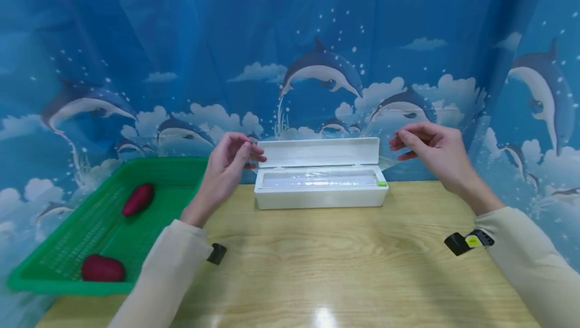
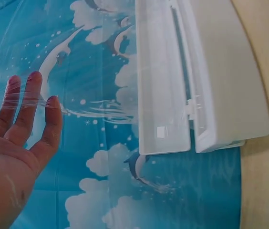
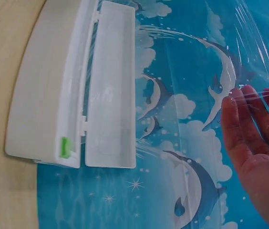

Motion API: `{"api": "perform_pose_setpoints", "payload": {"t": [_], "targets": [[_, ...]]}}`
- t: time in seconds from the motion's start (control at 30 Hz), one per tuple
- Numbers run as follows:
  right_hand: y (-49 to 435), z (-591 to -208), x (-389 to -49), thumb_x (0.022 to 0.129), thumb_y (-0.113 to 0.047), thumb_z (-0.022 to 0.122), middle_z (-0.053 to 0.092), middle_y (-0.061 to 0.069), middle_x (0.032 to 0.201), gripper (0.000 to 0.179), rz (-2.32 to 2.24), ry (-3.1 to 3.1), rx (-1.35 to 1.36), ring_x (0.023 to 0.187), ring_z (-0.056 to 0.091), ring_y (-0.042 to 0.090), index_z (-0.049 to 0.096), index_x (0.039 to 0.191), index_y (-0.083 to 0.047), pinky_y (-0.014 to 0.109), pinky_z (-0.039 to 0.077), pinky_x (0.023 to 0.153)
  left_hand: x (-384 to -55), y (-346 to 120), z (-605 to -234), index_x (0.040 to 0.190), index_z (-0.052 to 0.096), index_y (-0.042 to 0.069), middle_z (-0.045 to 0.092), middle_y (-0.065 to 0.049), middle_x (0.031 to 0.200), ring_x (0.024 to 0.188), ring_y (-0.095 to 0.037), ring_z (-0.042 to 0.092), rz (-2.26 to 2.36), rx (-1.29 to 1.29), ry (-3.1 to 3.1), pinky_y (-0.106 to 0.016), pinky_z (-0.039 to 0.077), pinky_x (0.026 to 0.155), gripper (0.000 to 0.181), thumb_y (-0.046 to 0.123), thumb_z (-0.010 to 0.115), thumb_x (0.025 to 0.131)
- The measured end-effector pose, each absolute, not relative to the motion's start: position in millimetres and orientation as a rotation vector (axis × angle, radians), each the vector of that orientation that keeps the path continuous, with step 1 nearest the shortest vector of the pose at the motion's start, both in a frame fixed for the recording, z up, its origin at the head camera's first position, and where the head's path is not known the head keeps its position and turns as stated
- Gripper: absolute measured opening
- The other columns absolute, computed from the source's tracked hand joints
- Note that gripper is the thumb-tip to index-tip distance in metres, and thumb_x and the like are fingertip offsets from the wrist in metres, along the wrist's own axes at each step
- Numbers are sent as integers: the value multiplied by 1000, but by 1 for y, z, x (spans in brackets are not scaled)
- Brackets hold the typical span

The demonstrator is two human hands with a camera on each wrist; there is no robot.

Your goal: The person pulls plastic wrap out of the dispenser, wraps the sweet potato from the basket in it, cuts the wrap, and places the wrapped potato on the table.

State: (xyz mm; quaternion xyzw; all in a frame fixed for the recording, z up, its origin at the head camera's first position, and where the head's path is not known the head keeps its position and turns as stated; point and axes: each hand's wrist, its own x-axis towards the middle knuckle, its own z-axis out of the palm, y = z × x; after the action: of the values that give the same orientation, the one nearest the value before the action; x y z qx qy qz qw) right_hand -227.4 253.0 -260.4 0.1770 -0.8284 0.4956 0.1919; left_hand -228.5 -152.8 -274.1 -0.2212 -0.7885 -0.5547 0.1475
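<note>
A white cling film dispenser (image 1: 321, 199) sits at the back of the table with its lid (image 1: 319, 152) raised. Clear film on a roll shows inside it, and a green slider (image 1: 382, 184) is at its right end. Thin cling film (image 2: 98, 113) stretches behind the lid between both hands. My left hand (image 1: 226, 162), just left of the lid, pinches one side of the film, which passes over its fingers in the left wrist view. To the right of the box, my right hand (image 1: 437, 154) pinches the other side between thumb and fingertips.
A green plastic basket (image 1: 149, 237) stands at the left with two purple-red sweet potatoes (image 1: 138, 199) in it. Behind the wooden table (image 1: 326, 257) hangs a blue dolphin-print curtain (image 1: 317, 6). Both wrists wear small black cameras.
</note>
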Motion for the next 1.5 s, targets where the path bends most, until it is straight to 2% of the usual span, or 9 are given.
{"api": "perform_pose_setpoints", "payload": {"t": [0.1,0.3,0.6,0.87,1.03,1.17,1.27,1.37,1.5], "targets": [[257,-271,-217,106,-20,55,74,-15,102,25,1384,-2345,522,91,73,4,69,119,-4,23,62,73,-219,-153,-283,124,50,6,71,-15,116,102,-14,73,-1601,-645,-2268,-29,60,90,24,25,46,110],[262,-291,-199,106,-13,53,75,-10,102,21,1408,-2390,589,89,74,6,68,118,-2,25,63,72,-201,-156,-302,122,51,5,71,-16,114,100,-11,72,-1627,-650,-2283,-27,60,90,22,22,47,110],[263,-325,-179,107,-10,52,76,-1,98,21,1465,-2466,607,84,74,14,66,115,3,30,63,70,-181,-160,-335,118,55,4,72,-13,110,100,-19,73,-1660,-596,-2417,-28,59,89,19,20,47,109],[264,-361,-169,105,-6,55,75,2,89,15,1519,-2527,635,79,74,15,67,109,3,31,63,69,-168,-161,-364,102,61,6,73,-10,109,101,-20,72,-1651,-636,-2511,-33,59,90,14,12,48,105],[270,-382,-164,102,-1,58,76,1,91,12,1599,-2524,729,83,75,14,69,102,3,27,62,75,-167,-162,-379,98,65,11,75,-6,108,104,-18,70,-1577,-658,-2611,-28,55,96,17,20,52,106],[273,-397,-163,102,5,52,76,7,96,20,1664,-2487,880,86,74,14,72,100,4,25,61,79,-168,-161,-387,96,68,11,75,-4,103,101,-17,70,-1480,-751,-2658,-30,56,93,23,24,52,106],[271,-405,-163,104,3,49,77,9,96,28,1614,-2520,852,89,73,11,76,96,2,19,57,82,-169,-160,-392,96,72,12,75,0,101,98,-13,69,-1372,-816,-2702,-33,56,93,25,27,54,105],[268,-411,-163,107,-7,50,79,4,93,35,1502,-2623,676,91,71,3,78,87,-6,14,53,84,-171,-158,-396,97,74,16,74,5,97,97,-7,67,-1284,-840,-2763,-36,56,95,26,32,56,104],[264,-416,-163,107,-22,55,79,0,87,31,1415,-2757,464,85,70,2,78,90,-9,19,55,78,-173,-156,-400,96,74,17,72,10,97,99,-6,66,-1292,-851,-2815,-41,56,99,20,32,62,100]]}}
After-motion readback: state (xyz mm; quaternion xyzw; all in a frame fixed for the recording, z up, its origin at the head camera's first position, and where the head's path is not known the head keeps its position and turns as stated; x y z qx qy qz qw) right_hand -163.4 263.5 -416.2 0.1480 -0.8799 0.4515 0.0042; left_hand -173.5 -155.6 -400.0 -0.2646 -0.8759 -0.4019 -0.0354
